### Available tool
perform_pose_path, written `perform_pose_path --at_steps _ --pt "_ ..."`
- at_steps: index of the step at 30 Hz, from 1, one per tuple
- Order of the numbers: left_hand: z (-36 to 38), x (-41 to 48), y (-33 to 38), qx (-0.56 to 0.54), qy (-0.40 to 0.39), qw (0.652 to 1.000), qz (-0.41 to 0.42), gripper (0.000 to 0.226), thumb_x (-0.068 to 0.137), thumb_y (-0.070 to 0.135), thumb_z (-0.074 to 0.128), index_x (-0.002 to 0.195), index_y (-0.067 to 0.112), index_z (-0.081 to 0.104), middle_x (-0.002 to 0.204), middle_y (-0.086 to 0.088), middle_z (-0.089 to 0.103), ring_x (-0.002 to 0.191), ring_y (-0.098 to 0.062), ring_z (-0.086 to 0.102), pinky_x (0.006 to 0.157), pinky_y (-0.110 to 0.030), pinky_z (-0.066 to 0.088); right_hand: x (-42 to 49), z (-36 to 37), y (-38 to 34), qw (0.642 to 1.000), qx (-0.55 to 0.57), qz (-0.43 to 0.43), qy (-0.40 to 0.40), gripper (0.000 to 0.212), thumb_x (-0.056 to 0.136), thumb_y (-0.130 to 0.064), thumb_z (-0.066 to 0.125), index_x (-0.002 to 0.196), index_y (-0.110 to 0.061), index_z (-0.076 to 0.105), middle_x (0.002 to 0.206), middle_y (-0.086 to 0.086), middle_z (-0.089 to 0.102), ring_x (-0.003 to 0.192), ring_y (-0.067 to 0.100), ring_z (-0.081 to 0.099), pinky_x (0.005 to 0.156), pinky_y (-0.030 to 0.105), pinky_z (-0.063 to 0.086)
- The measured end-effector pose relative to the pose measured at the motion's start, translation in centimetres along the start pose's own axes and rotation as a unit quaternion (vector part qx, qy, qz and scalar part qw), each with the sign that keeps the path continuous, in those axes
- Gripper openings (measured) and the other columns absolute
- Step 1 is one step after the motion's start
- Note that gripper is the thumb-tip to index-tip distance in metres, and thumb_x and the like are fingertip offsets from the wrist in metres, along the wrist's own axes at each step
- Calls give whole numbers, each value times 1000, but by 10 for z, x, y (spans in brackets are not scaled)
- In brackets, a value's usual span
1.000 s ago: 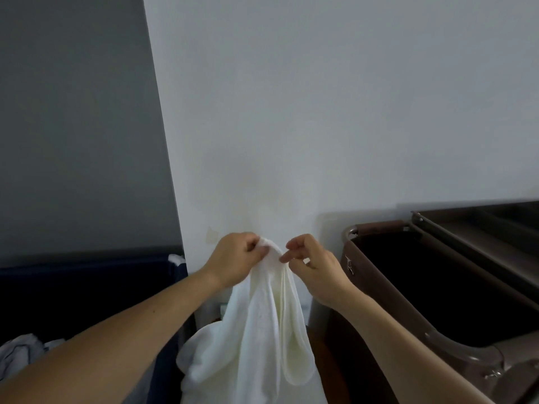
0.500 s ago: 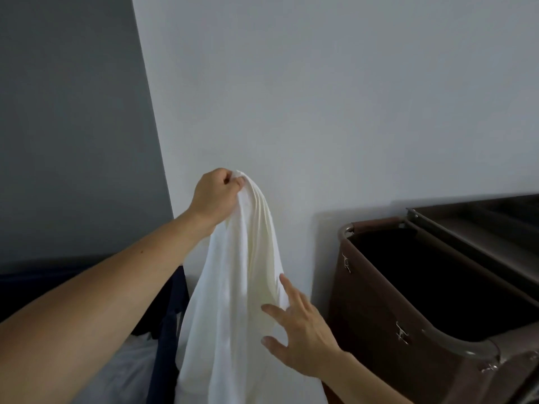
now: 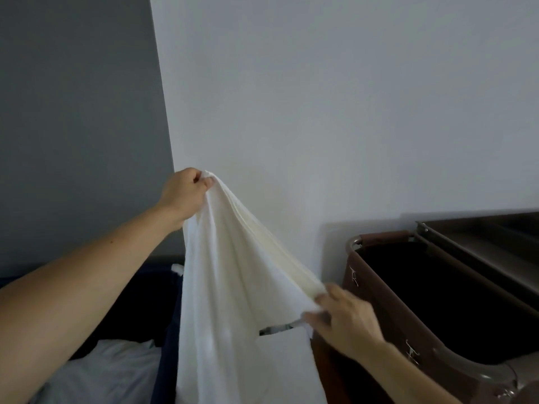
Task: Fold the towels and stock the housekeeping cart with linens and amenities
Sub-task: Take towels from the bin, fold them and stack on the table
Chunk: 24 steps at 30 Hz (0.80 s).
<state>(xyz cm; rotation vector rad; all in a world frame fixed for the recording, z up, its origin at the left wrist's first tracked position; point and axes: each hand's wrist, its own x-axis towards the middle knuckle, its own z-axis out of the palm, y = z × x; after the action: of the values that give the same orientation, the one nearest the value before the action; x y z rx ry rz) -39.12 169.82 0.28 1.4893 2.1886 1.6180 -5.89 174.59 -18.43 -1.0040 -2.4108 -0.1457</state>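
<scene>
Where the right hand was spread a moment ago, it now pinches the towel edge; left hand pinches a corner above; towel stretched between them, probably ready for folding.

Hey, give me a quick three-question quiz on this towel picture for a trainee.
1. True or false: the left hand grips the towel higher than the right hand.
2. The brown bin stands on which side of the towel? A) left B) right
3. How many hands hold the towel?
Key: 1 true; 2 B; 3 two.
</scene>
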Motion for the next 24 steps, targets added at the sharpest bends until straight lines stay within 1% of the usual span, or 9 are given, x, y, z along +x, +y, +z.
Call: perform_pose_path --at_steps 3,5,8,11,13,16,20,22,24 --pt "-22 21 -6 -41 -17 999 -7 21 99 25 55 103 6 62 101 -10 63 91 -25 56 84 -44 48 55 -58 26 989 68 130 27 36 89 -63 52 81 -30 64 76 -18 56 69 1 58 55 14 35" --pt "-36 33 3 -125 -32 991 -16 12 101 20 53 97 11 60 97 -8 62 87 -22 56 77 -38 50 99 -101 36 974 128 188 4 36 88 -56 63 80 -21 64 71 -7 61 73 19 62 61 28 44" --pt "-62 51 32 -234 -17 972 -16 14 102 16 50 90 19 56 85 1 59 72 -12 56 58 -23 50 156 -169 33 938 296 178 26 24 84 -34 77 74 -14 67 69 4 66 69 24 64 66 34 55" --pt "-92 66 56 -295 2 955 0 14 102 18 50 91 21 57 83 4 60 67 -7 58 62 -25 49 189 -221 23 901 396 137 109 14 82 -17 79 77 -17 66 85 13 69 80 31 67 77 48 59" --pt "-106 70 58 -292 -7 956 8 16 102 18 49 90 21 58 83 4 60 67 -6 59 64 -26 49 199 -234 11 884 431 124 133 16 83 -13 78 82 -22 65 91 10 67 84 28 66 78 46 56" --pt "-114 69 40 -228 -46 973 2 16 103 17 47 92 19 57 89 0 60 78 -14 57 78 -33 48 208 -242 -4 904 396 111 115 22 84 -9 76 82 -24 60 90 8 63 79 22 61 72 39 53" --pt "-116 66 37 -231 7 973 26 22 105 18 44 91 22 61 84 7 66 71 -7 62 68 -25 54 224 -267 -21 861 432 62 262 28 81 -10 79 91 -29 61 84 -5 61 63 1 60 55 19 50" --pt "-117 63 38 -220 12 975 20 23 105 18 43 91 23 60 86 5 64 71 -8 61 65 -25 52 226 -266 -27 880 419 75 210 34 82 -12 78 110 -21 61 96 0 61 75 6 63 61 20 54" --pt "-114 59 32 -203 -5 979 4 20 105 18 44 93 20 59 90 0 62 76 -12 59 71 -30 51 227 -263 -25 898 391 105 170 29 82 -14 79 109 -9 68 102 9 67 84 18 64 71 30 57"
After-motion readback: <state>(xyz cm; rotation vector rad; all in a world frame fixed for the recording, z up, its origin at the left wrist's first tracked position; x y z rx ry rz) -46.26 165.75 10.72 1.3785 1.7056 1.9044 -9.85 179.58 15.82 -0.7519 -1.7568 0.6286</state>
